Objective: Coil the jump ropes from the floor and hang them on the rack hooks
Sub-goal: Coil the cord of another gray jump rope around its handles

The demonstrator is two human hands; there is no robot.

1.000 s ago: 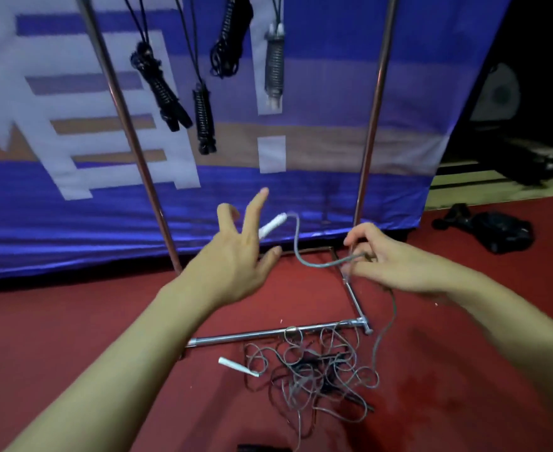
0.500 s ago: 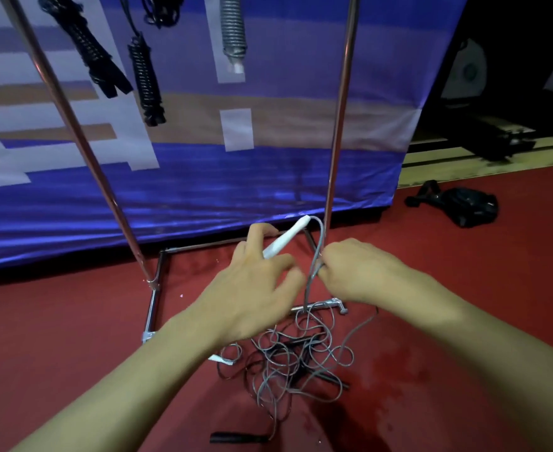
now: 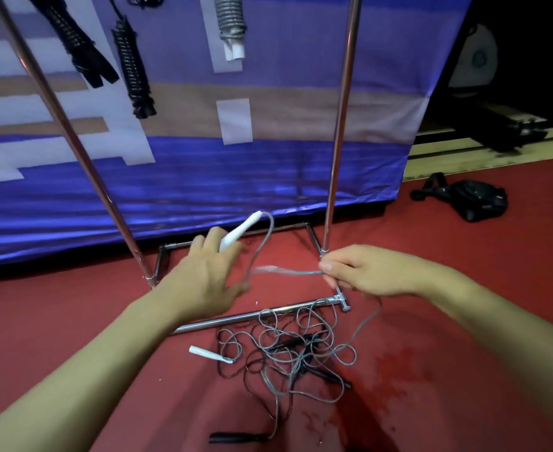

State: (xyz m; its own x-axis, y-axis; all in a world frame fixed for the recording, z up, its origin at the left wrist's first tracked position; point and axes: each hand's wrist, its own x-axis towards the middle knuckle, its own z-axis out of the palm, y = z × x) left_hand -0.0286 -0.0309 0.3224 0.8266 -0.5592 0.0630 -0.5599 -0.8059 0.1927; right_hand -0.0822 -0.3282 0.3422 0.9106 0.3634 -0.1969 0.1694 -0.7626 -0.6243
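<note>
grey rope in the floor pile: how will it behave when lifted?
Probably floppy: the grey rope lies in loose loops and sags below the right hand. Likely to snag, since it overlaps a black rope.

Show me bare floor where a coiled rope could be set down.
Bare red floor lies right of the rope tangle, short of the black bag. Another patch lies left of the rack's base bar, below the banner. Crowded: the tangle, with the white handle beside it.

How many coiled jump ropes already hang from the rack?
3 fully visible: a black bundle far left, a black coil beside it, and a grey coil with white handles. A fourth may be cropped above.
</note>
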